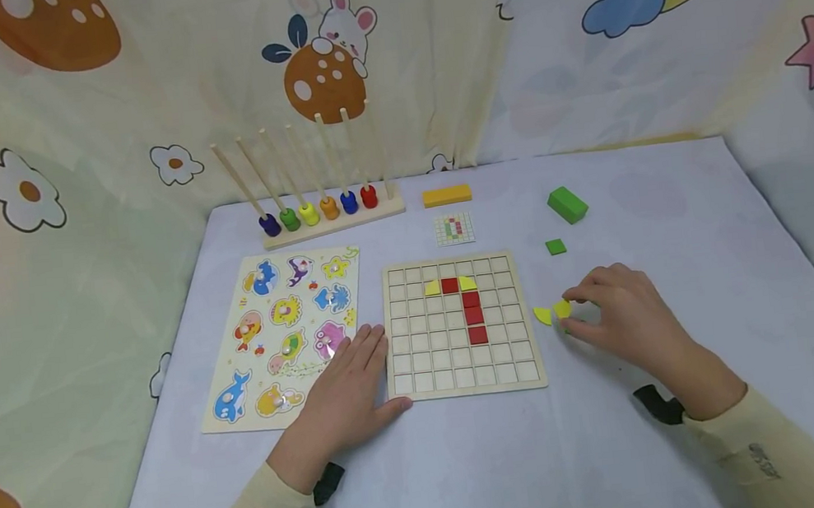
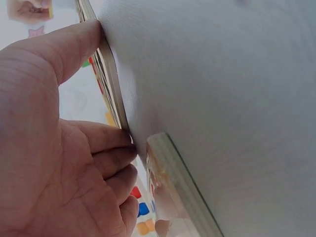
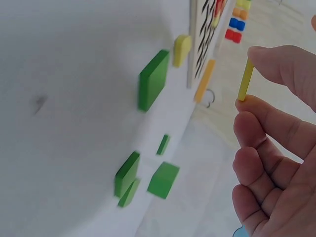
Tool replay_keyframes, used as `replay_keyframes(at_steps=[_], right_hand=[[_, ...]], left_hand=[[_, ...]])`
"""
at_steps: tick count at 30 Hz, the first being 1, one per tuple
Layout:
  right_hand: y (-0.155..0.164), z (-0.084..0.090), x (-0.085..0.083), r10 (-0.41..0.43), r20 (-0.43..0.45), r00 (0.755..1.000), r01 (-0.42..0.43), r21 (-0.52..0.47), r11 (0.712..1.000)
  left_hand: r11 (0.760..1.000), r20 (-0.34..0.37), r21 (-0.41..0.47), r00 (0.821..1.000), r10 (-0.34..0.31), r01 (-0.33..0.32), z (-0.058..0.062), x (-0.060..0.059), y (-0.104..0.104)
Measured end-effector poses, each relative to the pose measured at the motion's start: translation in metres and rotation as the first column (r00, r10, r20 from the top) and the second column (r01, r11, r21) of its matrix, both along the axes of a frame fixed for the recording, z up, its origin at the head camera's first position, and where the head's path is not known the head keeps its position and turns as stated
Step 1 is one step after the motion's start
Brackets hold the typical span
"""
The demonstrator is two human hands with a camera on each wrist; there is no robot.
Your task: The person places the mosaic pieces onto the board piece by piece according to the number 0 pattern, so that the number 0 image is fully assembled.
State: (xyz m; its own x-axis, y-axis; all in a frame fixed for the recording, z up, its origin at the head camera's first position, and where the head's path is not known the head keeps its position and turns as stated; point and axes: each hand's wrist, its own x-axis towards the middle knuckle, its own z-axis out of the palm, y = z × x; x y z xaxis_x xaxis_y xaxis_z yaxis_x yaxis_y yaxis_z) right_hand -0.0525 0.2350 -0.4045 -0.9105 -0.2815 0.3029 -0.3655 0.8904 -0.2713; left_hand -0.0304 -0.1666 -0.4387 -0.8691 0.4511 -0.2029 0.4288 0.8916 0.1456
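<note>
Cartoon curtains with mushrooms, flowers, a moon and a star hang all round the desk (image 1: 695,439), which is covered in pale, slightly wrinkled cloth.

Near the front middle sits a square wooden grid board (image 1: 463,327) with shallow cells. Most are bare; it holds a red square with yellow quarter-rounds either side, plus a column of three red squares under it.

Left hand (image 1: 347,389) lies flat with fingers straight, pressed against the board's left edge, thumb along its front corner. The left wrist view shows mostly palm and the board's thin layered edge, everything else blurry.

Right hand (image 1: 625,314), off the board's right edge, pinches a thin yellow tile (image 3: 245,80) between thumb and fingertip, just above the cloth. Another yellow piece (image 1: 543,316) lies just beside it, near the board.

Further back on the right are a flat green square (image 1: 556,246) and a chunky green block (image 1: 567,205). The right wrist view shows more green bits, too smeared to sort out.

Left of the board is an animal peg puzzle (image 1: 285,333). Along the back edge are a rod rack (image 1: 331,212) with coloured beads, an orange bar (image 1: 446,195) and a small pattern card (image 1: 454,229).
</note>
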Motion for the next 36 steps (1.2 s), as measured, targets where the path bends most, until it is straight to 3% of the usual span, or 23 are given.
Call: replay_keyframes(at_steps=[10, 21, 36], right_hand=[[-0.036, 0.005, -0.005, 0.022, 0.092, 0.995, -0.024, 0.016, 1.000], [-0.065, 0.001, -0.005, 0.027, 0.113, 0.993, -0.031, 0.033, 0.999], [-0.093, -0.008, 0.006, -0.011, 0.182, 0.983, 0.009, 0.011, 1.000]], left_hand=[[1.000, -0.006, -0.007, 1.000, -0.013, 0.013, -0.001, 0.000, -0.001], [1.000, 0.000, -0.007, 1.000, -0.007, 0.007, 0.000, -0.001, -0.001], [1.000, 0.020, 0.003, 0.999, -0.027, 0.027, 0.002, -0.002, -0.002]])
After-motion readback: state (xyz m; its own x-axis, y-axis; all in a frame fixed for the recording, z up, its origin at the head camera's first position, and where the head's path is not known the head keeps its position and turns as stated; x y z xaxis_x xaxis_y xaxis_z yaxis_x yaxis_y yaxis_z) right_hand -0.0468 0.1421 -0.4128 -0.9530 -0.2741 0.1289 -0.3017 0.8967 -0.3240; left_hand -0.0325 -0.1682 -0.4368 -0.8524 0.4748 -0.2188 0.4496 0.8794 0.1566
